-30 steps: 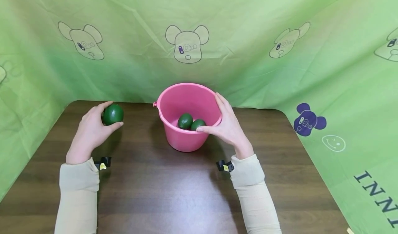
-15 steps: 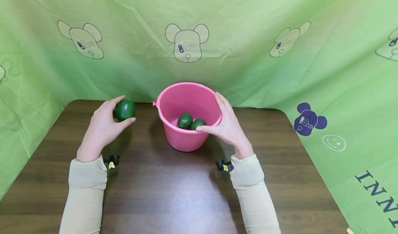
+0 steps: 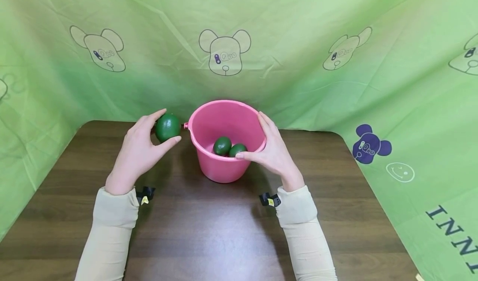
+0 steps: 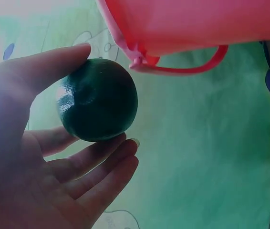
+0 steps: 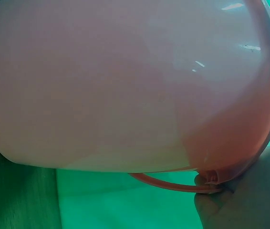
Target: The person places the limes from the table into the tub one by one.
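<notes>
In the head view my left hand (image 3: 140, 150) holds a glossy dark green avocado (image 3: 167, 128) between thumb and fingers. It is raised above the table, just left of the pink bucket (image 3: 220, 169). The left wrist view shows this avocado (image 4: 99, 100) close up, apart from the bucket's handle. My right hand (image 3: 274, 150) grips the bucket's rim on its right side, thumb at the front, fingers farther back. Two more avocados lie inside: one avocado (image 3: 222, 145) shows whole, the other avocado (image 3: 237, 149) is partly covered by the rim and thumb.
The bucket stands upright on a brown wooden table (image 3: 209, 231), near its back edge. Green cloth (image 3: 284, 94) with printed bear heads hangs behind and at both sides. The bucket's handle (image 4: 192, 70) hangs on its far side.
My left hand has moved right and slightly away from me with the avocado, coming close to the bucket. The right hand, the bucket and the avocados in it have stayed put.
</notes>
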A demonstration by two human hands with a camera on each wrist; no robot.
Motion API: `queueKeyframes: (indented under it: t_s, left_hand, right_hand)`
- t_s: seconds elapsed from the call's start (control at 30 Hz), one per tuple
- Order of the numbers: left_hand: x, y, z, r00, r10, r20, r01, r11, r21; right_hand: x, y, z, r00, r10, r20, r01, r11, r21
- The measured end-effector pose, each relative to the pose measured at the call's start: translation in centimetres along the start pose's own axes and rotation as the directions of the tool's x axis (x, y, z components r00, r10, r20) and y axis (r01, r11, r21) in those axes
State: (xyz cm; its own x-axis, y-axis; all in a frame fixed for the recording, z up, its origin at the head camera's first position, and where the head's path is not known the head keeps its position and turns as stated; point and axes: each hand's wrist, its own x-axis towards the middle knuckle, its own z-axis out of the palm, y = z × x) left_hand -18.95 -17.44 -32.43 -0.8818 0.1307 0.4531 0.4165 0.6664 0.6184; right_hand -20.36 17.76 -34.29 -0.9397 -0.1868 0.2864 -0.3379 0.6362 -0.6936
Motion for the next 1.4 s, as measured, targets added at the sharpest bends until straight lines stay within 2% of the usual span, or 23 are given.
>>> queueKeyframes:
  t_s: [0.27,0.6,0.83,1.03,1.2,1.4]
  left_hand:
    - [0.6,1.4,0.8,0.998,0.058,-0.007,-0.059,0.998,-0.026]
    - [1.6,3.6,2.3,0.991,0.131,0.036,-0.129,0.991,-0.039]
    - [2.2,4.4,3.7,0.982,0.18,0.058,-0.178,0.983,-0.043]
    - [2.6,4.9,4.7,0.979,0.18,0.099,-0.177,0.984,-0.033]
    - [2.6,5.0,5.1,0.98,0.17,0.108,-0.169,0.985,-0.019]
    - [2.4,4.9,5.5,0.979,0.137,0.153,-0.142,0.99,0.026]
  right_hand:
    - [0.0,-0.1,-0.1,1.0,-0.002,-0.003,0.002,1.0,0.004]
    - [0.1,-0.3,-0.1,1.0,0.008,0.005,-0.008,1.0,0.011]
    - [0.2,-0.2,-0.1,1.0,0.001,0.008,-0.001,1.0,0.015]
    - [0.2,-0.2,-0.2,1.0,-0.003,0.011,0.003,1.0,0.017]
    - [0.2,-0.2,-0.2,1.0,-0.001,0.011,0.001,1.0,0.018]
    - [0.0,-0.2,-0.2,1.0,0.004,0.015,-0.004,1.0,0.003]
